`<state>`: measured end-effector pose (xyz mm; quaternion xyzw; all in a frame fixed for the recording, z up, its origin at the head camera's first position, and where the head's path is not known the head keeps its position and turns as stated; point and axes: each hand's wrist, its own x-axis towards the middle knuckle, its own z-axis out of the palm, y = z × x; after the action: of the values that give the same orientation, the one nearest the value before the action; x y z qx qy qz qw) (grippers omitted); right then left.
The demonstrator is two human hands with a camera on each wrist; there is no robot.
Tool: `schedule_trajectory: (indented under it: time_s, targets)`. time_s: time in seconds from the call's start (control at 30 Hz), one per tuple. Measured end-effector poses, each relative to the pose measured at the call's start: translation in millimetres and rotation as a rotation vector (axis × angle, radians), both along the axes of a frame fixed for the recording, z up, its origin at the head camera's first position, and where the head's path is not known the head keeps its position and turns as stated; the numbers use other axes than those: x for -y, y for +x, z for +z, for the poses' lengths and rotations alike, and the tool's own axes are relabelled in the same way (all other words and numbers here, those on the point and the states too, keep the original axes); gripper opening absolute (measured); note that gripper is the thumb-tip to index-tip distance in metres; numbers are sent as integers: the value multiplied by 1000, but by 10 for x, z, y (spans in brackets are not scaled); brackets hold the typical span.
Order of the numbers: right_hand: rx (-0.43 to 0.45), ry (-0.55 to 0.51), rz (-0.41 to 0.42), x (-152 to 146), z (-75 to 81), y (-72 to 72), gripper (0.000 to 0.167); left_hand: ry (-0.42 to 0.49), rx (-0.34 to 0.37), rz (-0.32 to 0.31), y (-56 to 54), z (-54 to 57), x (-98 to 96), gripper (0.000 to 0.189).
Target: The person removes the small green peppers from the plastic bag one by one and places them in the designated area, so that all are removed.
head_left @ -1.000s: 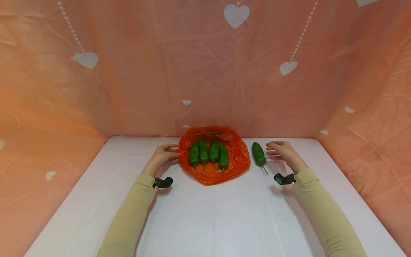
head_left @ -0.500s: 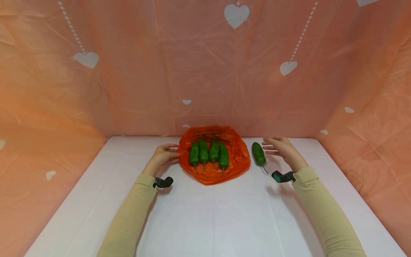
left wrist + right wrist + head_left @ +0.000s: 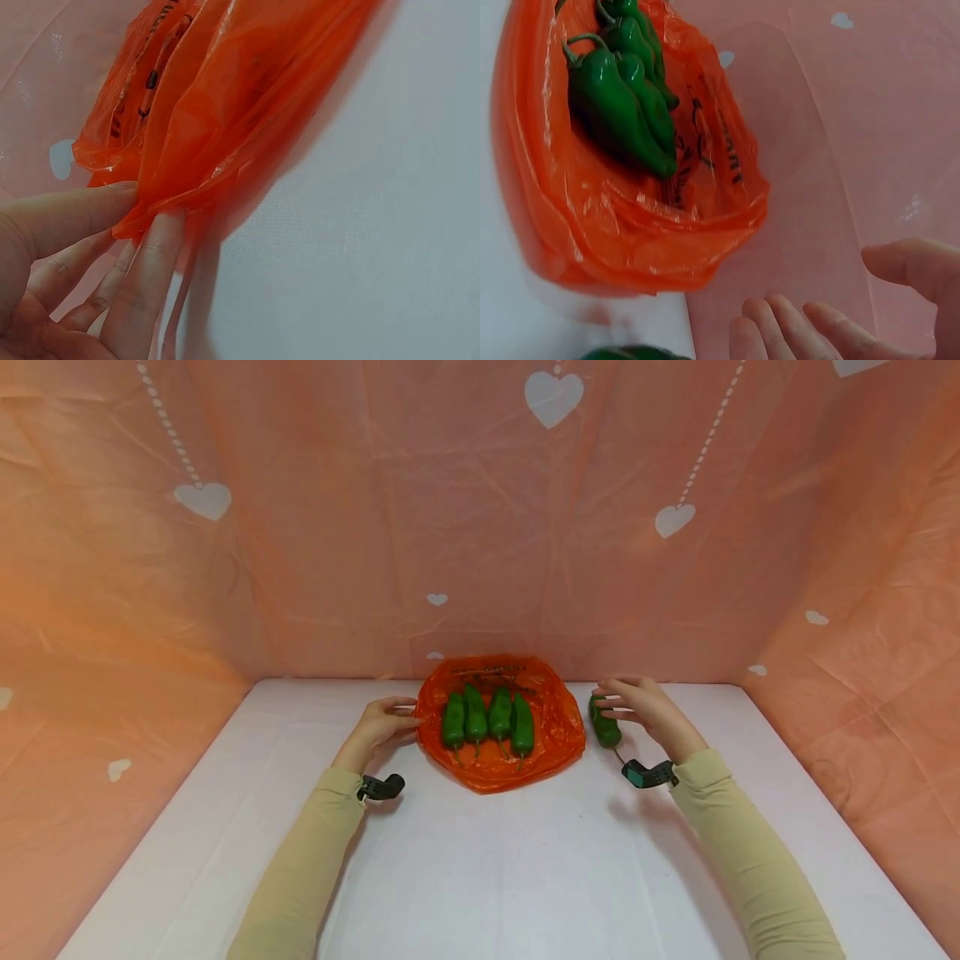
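Observation:
An orange plastic bag (image 3: 480,772) lies spread open at the back of the table, with several green peppers (image 3: 499,714) side by side in it. My left hand (image 3: 378,725) is at the bag's left edge. In the left wrist view, its thumb and fingers (image 3: 154,247) pinch a fold of the orange plastic. To the right of the bag a single green pepper (image 3: 606,727) lies on the table, stem toward me. My right hand (image 3: 647,708) hovers over its upper end, fingers apart and holding nothing. Only a sliver of that pepper (image 3: 634,353) shows in the right wrist view.
The white table (image 3: 495,877) ends at an orange cloth backdrop (image 3: 480,527) with white hearts, close behind the bag. Similar cloth walls (image 3: 885,693) stand at both sides. Black wrist devices (image 3: 382,787) are strapped at both cuffs.
My right hand has moved left, from beside the lone pepper to over its upper end. My left hand, the bag and the peppers have stayed put.

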<state>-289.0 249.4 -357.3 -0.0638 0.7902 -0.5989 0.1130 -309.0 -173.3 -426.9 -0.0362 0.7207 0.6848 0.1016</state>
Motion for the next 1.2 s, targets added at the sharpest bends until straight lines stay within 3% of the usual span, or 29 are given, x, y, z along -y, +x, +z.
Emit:
schedule_trajectory:
  time_s: [0.4,0.87,1.2]
  targets:
    - [51,-51,43,181,-11,-17,57,-14,-4,9,9,23,-12,50]
    - [77,-63,112,358,-130,-47,56,36,-15,-7,9,-3,-5,51]
    - [127,-131,139,497,-240,-68,53,42,-12,-4,16,10,-4,51]
